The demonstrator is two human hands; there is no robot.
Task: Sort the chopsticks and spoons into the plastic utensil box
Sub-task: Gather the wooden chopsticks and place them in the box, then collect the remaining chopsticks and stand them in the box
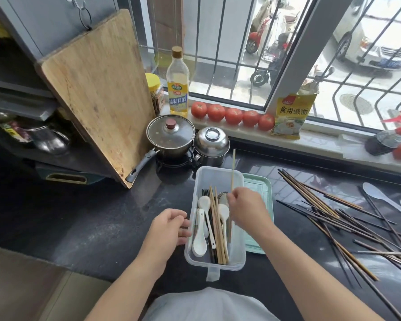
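A clear plastic utensil box (218, 176) stands on the dark counter in front of me. Inside lie white spoons (200, 239), light bamboo chopsticks (218, 228) and dark chopsticks. My right hand (247, 206) hovers over the box and pinches one pale bamboo chopstick (233, 167) that points up and away. My left hand (169, 225) rests against the box's left wall, fingers loosely curled. A loose pile of dark and bamboo chopsticks (338, 218) lies on the counter to the right, with white spoons (380, 200) beyond it.
A pale green lid (262, 188) lies under the box's right side. Behind the box stand a lidded pot (170, 135) and a steel bowl (211, 141). A wooden cutting board (97, 89) leans at left. Tomatoes (233, 115), a bottle (177, 84) and a packet line the sill.
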